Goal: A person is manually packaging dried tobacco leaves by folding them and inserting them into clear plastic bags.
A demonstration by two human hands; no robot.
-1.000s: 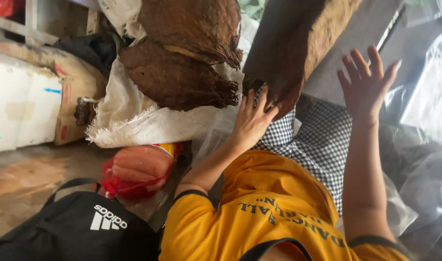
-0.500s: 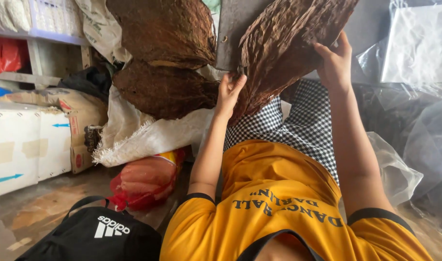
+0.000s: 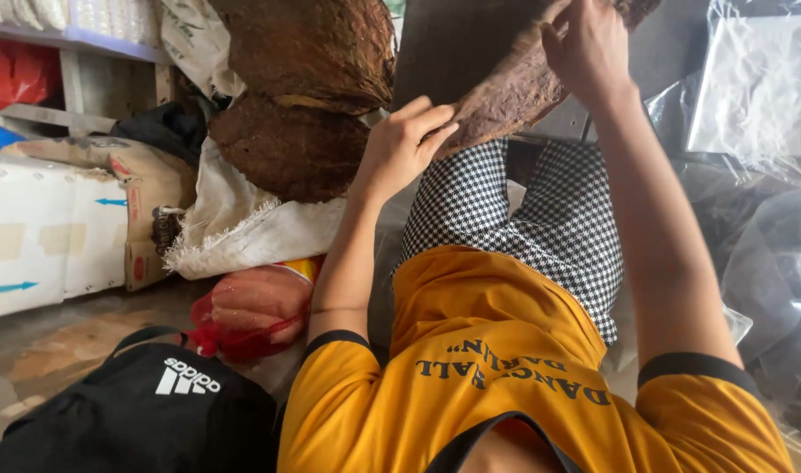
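A large dried brown leaf [image 3: 505,96] lies stretched over a dark board [image 3: 457,44] in front of my knees. My left hand [image 3: 405,144] pinches the leaf's lower left edge between thumb and fingers. My right hand [image 3: 589,48] grips the leaf's upper part near the top of the view. I sit in a yellow shirt and black-and-white checked trousers [image 3: 523,219].
Bundles of brown dried leaves [image 3: 304,96] are stacked at upper left on a white woven sack [image 3: 234,228]. A white cardboard box [image 3: 50,228] stands at left, a red mesh bag [image 3: 251,311] and a black backpack [image 3: 146,412] lie below. Clear plastic sheeting [image 3: 759,175] fills the right.
My right hand, open and raised a second ago, has closed on the leaf. My left hand has shifted along the leaf's lower edge. The view has moved closer and to the right.
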